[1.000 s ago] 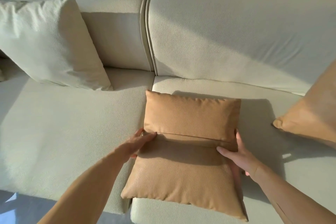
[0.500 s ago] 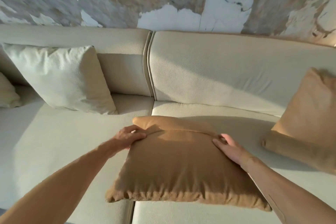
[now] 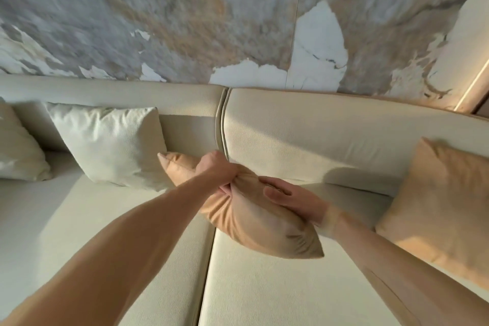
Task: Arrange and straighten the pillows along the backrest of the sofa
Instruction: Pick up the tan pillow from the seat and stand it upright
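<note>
Two hands hold a tan pillow (image 3: 254, 222) above the seat of a cream sofa (image 3: 317, 135), near the seam between its two back cushions. Left hand (image 3: 215, 171) grips a bunched fold of the pillow's top edge, fingers curled tight. Right hand (image 3: 289, 200) lies flatter on the pillow's right side, fingers fairly straight. The pillow tilts, one corner touching a white pillow (image 3: 113, 143) leaning on the backrest. Another tan pillow (image 3: 439, 198) leans at right, a second white one (image 3: 18, 148) at far left.
</note>
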`<state>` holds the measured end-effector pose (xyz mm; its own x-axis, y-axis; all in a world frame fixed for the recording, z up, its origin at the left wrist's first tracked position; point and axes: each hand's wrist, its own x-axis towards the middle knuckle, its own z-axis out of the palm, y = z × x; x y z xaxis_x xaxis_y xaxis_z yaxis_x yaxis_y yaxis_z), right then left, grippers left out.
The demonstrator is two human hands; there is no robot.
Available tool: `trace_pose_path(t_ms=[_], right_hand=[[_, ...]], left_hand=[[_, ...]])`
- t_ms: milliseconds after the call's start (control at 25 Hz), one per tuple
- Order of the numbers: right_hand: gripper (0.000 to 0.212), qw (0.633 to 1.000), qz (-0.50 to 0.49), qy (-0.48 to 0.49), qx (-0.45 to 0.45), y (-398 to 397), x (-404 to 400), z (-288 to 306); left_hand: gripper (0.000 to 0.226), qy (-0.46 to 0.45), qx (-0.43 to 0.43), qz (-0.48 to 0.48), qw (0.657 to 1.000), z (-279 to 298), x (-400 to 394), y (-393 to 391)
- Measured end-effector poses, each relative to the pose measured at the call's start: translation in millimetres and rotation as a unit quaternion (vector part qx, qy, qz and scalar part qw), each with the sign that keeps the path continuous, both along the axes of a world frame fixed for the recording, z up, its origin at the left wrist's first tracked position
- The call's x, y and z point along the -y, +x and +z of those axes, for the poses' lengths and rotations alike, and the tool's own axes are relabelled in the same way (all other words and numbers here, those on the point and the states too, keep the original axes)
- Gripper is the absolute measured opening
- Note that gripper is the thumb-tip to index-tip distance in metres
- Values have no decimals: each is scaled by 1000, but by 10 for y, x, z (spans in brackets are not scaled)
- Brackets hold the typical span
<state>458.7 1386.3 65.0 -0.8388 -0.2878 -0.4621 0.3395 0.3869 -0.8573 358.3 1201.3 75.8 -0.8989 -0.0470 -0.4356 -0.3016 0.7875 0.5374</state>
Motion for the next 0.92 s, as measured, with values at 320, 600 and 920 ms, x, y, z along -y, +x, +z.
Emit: trace_pose_path(t_ms=[320, 600, 920], right_hand=[[42, 858, 34, 497, -127, 190, -339, -68], [14, 834, -26, 515, -195, -102, -494, -132], [15, 829, -14, 521, -202, -412, -1033, -185]], left_hand=[[25, 9, 39, -45, 998, -192, -453, 162], [77, -89, -142, -379, 910, -550, 232, 32], [81, -313, -125, -403, 851, -617, 410, -787]])
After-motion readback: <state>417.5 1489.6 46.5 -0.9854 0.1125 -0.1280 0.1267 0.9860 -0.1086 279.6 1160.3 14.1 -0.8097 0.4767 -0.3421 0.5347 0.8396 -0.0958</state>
